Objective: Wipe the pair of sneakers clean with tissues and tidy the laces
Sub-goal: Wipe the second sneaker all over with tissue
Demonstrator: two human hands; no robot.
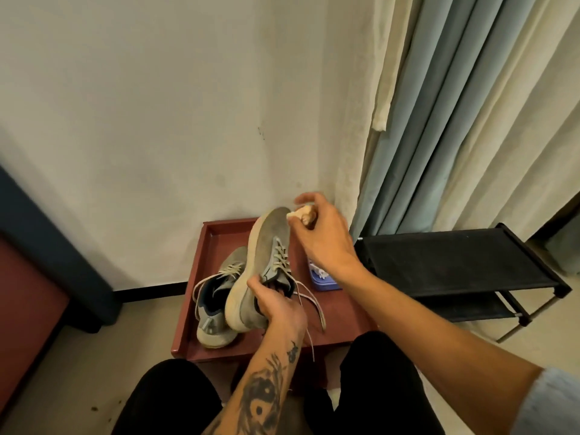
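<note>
One grey sneaker [266, 262] is held up above the low red-brown table [340, 315], tilted with its toe far and high and its heel near. It is gripped at the heel collar by the left hand [277, 306], the fingers curled round the rim of the opening. This hold seems chosen so that the whole upper and the pale sole edge are turned toward the other hand and kept steady under pressure. A wadded tissue [300, 213] is pinched in the fingers of the right hand [323, 237] and is pressed against the toe, where the dull, dusty cloth is being wiped; whether the wad is damp cannot be told. The laces [320, 318] of the raised shoe are left loose and hang down over the near edge of the table, so the tidying is judged not yet done.

The second sneaker [216, 309] is laid on the table just left of the raised one, toe far, its laces slack as well; it appears to be parked there within easy reach for its own turn. A blue tissue pack [323, 281] is set on the right part of the table, close under the right wrist, presumably so fresh sheets can be drawn without shifting.

The table has a raised lip and is stood against a scuffed pale wall [157, 120]. To the right a black shoe rack [455, 262] is placed before long curtains [455, 120]; a dark piece of furniture [47, 246] is seen at the left.
</note>
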